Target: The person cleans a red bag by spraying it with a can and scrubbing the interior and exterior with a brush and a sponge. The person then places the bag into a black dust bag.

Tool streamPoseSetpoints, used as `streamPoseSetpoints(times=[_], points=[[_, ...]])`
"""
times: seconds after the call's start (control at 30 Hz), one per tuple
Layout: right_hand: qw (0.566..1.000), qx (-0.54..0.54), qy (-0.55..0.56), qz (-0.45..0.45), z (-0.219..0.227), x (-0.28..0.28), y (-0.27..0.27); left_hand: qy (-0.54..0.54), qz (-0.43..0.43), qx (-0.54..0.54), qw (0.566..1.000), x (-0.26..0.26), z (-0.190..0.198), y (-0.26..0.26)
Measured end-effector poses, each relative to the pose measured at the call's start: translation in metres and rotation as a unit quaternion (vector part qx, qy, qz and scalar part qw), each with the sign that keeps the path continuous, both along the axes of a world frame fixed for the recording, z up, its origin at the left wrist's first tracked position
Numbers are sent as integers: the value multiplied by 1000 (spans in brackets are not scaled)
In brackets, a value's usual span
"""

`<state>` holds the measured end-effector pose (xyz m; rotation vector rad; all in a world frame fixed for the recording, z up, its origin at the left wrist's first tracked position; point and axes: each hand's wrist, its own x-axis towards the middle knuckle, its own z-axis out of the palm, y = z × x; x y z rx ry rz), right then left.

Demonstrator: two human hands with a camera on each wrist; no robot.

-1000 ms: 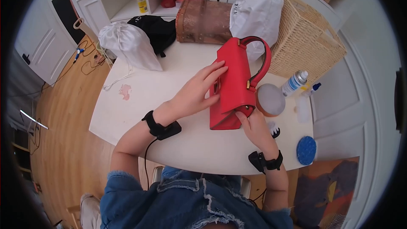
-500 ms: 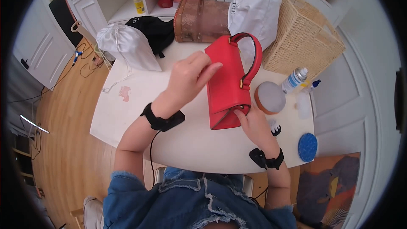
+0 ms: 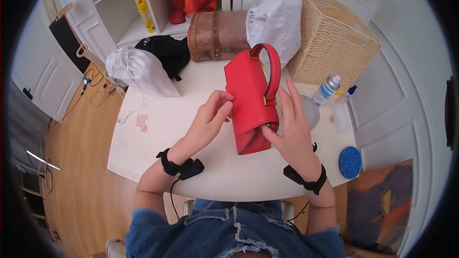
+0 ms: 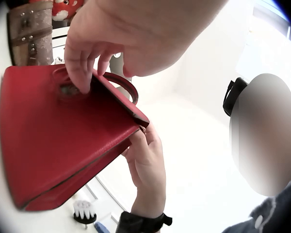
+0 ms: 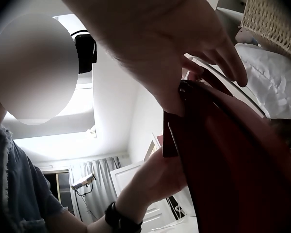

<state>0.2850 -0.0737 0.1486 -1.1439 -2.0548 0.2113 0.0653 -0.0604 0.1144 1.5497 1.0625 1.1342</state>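
Note:
A red handbag [image 3: 248, 95] with a top handle [image 3: 273, 74] stands on the white table, its narrow side toward me. My left hand [image 3: 206, 120] is at its front face. In the left wrist view, the left fingertips touch the bag beside the metal clasp [image 4: 69, 90], the thumb held apart. My right hand [image 3: 295, 136] is at the near side, with its thumb [image 3: 270, 135] against the top corner under the flap. The other right fingers stretch up beside the handle, as the right wrist view also shows.
Behind the bag are white drawstring bags [image 3: 141, 72], a black cloth bag [image 3: 167, 52], a brown chest [image 3: 217, 36] and a wicker basket [image 3: 330, 43]. To the right stand a spray can [image 3: 327, 90], a clear bottle [image 3: 342, 114], a grey round pad [image 3: 311, 110] and a blue scrubber [image 3: 350, 162].
My left hand lifted off the bag, then came back lower at its front. The right fingers have straightened upward while the thumb stays at the corner. The head view has tilted up.

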Motion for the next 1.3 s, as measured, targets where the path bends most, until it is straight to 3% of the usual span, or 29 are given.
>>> streamPoseSetpoints(times=[0.03, 0.27, 0.33, 0.37, 0.43, 0.5, 0.6, 0.63, 0.7, 0.73, 0.87, 0.93, 0.97, 1.07, 1.17, 1.23, 1.3], points=[[998, 56, -30, -10, -2, 0, 2, -25, 8, -3, 1000, 0, -1, -1], [994, 91, -35, -40, -5, -4, 4, 80, 92, 135, 983, 1, 2, -7], [990, 131, -11, -49, -8, -6, 6, -30, 94, 159, 982, 1, 4, -5], [990, 131, -10, -52, -11, -8, 8, -29, 91, 158, 983, 3, 5, -3], [972, 225, 60, -24, -16, -11, 11, -109, 61, 257, 958, 13, 8, 4], [977, 209, 27, -39, -10, -9, 10, -107, 60, 263, 957, 15, 8, 7], [984, 171, 23, -40, -8, -8, 15, 89, -46, 227, 969, 15, 15, 14], [987, 148, 51, -29, -8, -7, 17, 88, -47, 228, 969, 17, 18, 17], [991, 94, 88, -41, 2, -5, 17, 268, -43, 413, 869, 20, 27, 18], [990, 39, 127, -53, 6, -4, 17, 313, -63, 395, 861, 20, 40, 14], [969, -20, 244, -32, 7, 3, 40, 313, -71, 399, 859, 27, 37, 11], [960, 8, 281, -8, -3, 0, 56, 369, -121, 213, 897, 26, 51, 3], [949, 35, 314, 18, -7, -2, 62, 370, -127, 213, 895, 26, 55, 4], [939, -50, 339, 44, 0, -7, 61, 231, -123, 63, 963, 31, 66, 6], [951, -141, 273, 23, 1, -4, 68, 205, -151, 146, 956, 35, 58, 21], [960, -116, 255, 10, 3, -8, 70, 240, -173, 107, 949, 35, 64, 20], [963, -6, 267, 36, 2, -11, 70, 244, -182, 14, 953, 38, 71, 17]])
